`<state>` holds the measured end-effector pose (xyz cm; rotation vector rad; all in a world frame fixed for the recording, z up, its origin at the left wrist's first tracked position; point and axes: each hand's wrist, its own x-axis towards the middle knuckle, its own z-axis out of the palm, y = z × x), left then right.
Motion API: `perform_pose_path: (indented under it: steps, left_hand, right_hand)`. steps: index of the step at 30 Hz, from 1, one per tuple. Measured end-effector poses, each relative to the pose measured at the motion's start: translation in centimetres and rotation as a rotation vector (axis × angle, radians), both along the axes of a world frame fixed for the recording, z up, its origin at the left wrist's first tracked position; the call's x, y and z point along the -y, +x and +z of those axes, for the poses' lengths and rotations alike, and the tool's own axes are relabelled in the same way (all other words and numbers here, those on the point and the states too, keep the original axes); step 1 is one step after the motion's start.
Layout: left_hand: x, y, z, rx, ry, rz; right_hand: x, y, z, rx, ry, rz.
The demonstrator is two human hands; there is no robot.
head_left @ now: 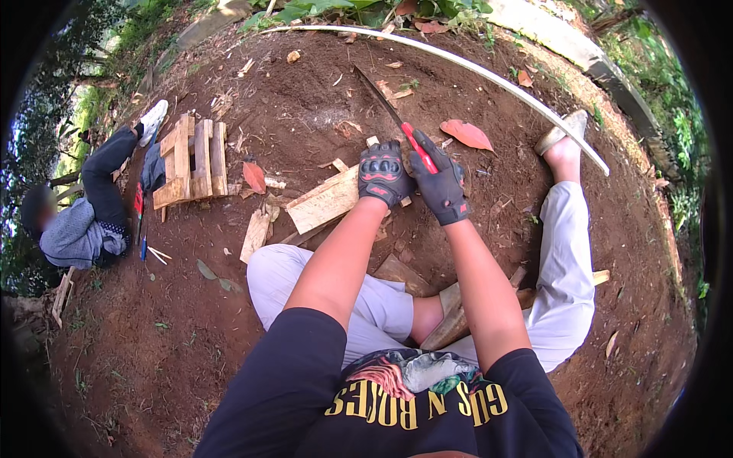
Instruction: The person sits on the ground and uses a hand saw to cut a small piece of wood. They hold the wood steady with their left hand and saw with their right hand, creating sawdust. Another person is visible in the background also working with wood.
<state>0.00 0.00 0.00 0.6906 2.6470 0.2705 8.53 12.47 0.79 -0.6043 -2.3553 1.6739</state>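
Note:
I sit on bare earth with my legs out in light trousers. My left hand (383, 174), in a black and red glove, presses down on the end of a pale wooden plank (324, 204) lying on the ground. My right hand (441, 183), in a black glove, grips the red handle of a long dark-bladed knife (379, 95), whose blade points up and away to the left. The blade tip is over the soil, beyond the plank. More wood scraps (256, 233) lie beside the plank.
A small slatted wooden pallet piece (191, 162) lies at the left, next to another person (88, 217) seated on the ground with tools. A long thin pale pole (489, 76) curves across the far side. Dry leaves (467, 134) and a stone kerb (603, 65) edge the dirt patch.

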Motion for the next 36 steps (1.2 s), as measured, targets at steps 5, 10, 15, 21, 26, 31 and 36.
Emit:
perform_pose_path:
  steps: [5,10,15,21,26,31,36]
  left_hand:
    - [-0.7,-1.3,1.7,0.031,-0.018,0.028]
    - [-0.3,-0.2,1.0,0.014,-0.030,0.027]
    - [0.2,-0.5,0.2,0.009,-0.023,0.031]
    - [0.1,-0.1,0.1,-0.025,0.066,0.024]
    - [-0.4,-0.7,-0.4,-0.032,0.032,-0.016]
    - [0.5,-0.3,-0.1,-0.047,0.031,0.033]
    - [-0.6,-0.3,1.1,0.038,0.008,0.028]
  right_hand:
    - [-1.1,7.8,4.3,0.148,-0.031,-0.054]
    - [-1.2,23.4,11.7,0.342,0.042,-0.047]
    - [-1.1,25.7,15.1,0.348,0.185,0.034]
    - [-1.0,10.8,4.3,0.204,-0.004,-0.010]
    - [-0.2,-0.2,0.9,-0.009,0.096,-0.007]
    - [-0.4,7.4,3.5,0.154,-0.002,-0.014]
    - [-1.4,24.3,11.0,0.361,0.105,-0.028]
